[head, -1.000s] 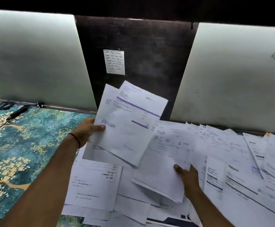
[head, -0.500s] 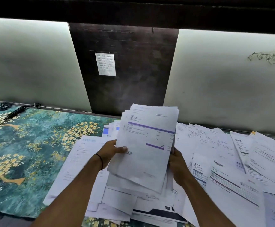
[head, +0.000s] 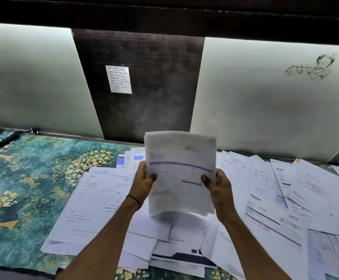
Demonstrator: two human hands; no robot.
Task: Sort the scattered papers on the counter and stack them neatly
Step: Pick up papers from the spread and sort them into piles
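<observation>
The left hand [head: 144,178] and the right hand [head: 219,184] hold a sheaf of papers [head: 179,172] upright between them, raised above the table [head: 33,168]. The fingers [head: 152,176] of each hand are curled round a side edge of the sheaf, thumbs on the front sheet and the other fingers behind it. The front sheet has a purple line just above the thumbs; its print is blurred, and the sheaf seems to be several sheets with roughly aligned edges. Below the fingers and out to their right, the scattered papers [head: 286,199] lie overlapping on the table, and one large sheet [head: 96,201] lies just left of the left wrist, which wears a dark band [head: 134,200]. Further left of the fingers the table's teal, flower-patterned cover is bare, with a black cable [head: 2,140] at its far corner. Beyond the fingers a small note [head: 118,79] hangs on a dark wall panel.
</observation>
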